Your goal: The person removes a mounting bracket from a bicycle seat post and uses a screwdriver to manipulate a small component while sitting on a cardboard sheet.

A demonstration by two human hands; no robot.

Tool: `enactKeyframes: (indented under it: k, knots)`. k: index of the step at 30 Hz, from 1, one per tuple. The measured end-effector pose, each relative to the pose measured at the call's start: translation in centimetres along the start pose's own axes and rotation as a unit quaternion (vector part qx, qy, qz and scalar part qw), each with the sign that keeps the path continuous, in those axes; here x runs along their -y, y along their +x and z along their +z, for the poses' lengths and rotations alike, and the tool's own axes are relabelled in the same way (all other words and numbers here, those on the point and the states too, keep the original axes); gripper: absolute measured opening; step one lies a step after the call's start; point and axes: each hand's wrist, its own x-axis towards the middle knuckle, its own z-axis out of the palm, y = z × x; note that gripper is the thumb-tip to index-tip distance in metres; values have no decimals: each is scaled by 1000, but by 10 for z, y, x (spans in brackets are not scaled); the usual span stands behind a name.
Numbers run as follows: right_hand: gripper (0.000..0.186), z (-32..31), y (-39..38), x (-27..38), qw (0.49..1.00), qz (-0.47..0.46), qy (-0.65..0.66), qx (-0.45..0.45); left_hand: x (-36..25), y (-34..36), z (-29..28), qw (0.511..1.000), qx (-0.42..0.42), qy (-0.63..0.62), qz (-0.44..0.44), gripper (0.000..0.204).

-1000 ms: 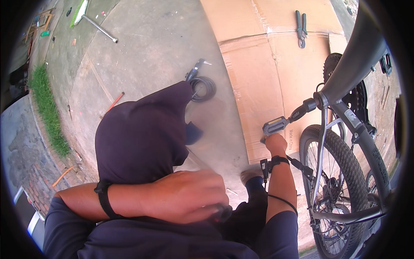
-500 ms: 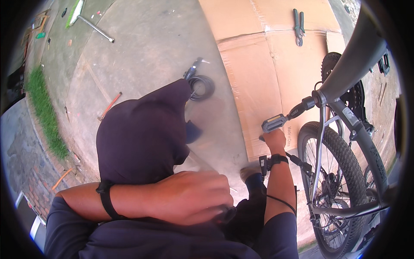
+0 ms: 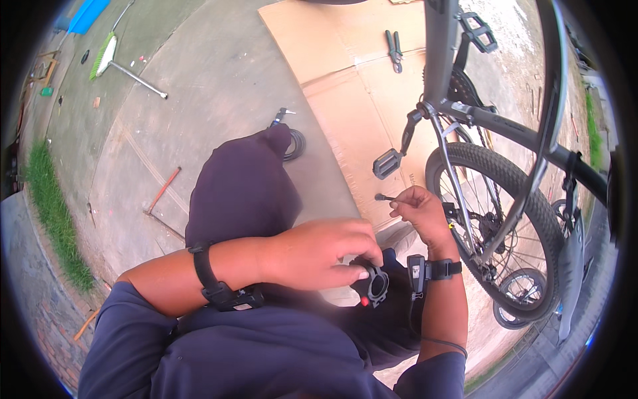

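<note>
A black ring-shaped clamp (image 3: 377,284) with a small red part on its side is held between the thumb and fingers of my left hand (image 3: 325,253), close above my lap. My right hand (image 3: 423,211) pinches a short, thin dark piece with a thicker end (image 3: 383,197); its exact kind is too small to tell. This hand is raised over the cardboard, just below the bicycle's black pedal (image 3: 386,163) and left of the rear wheel (image 3: 435,173). The two hands are apart.
The grey bicycle frame (image 3: 440,56) stands on the right. Flat cardboard (image 3: 325,46) bears green-handled cutters (image 3: 395,52). On the concrete lie a coiled black cable (image 3: 296,145), a red-handled tool (image 3: 163,191) and a green-and-white broom (image 3: 104,56).
My right hand has drawn back from beside the pedal, now showing the dark piece. My left hand has shifted right and turned, bringing the clamp into view. The head view has swung right.
</note>
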Motion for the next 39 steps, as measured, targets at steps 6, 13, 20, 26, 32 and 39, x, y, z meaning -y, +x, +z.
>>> enactKeyframes:
  k: [6, 13, 20, 26, 32, 39]
  knots:
    - [21, 6, -98, 25, 977, -133, 150, 70, -14, 3, 18, 1000, 3, -13, -1, 22]
    - [16, -12, -135, 16, 929, -272, 244, 64, -68, 45, 28, 999, 27, 21, 41, 21]
    - [15, -35, -151, 6, 889, -372, 267, -19, -70, 111, 49, 997, 54, -48, 37, 20]
    - [10, -49, -160, -11, 888, -368, 274, -38, -57, 122, 64, 994, 87, -12, 67, 20]
    - [11, -44, -160, 0, 895, -356, 267, -32, -54, 122, 66, 993, 103, -24, 52, 20]
    - [11, -38, -151, 3, 911, -335, 240, -20, -54, 115, 56, 994, 91, -23, 58, 20]
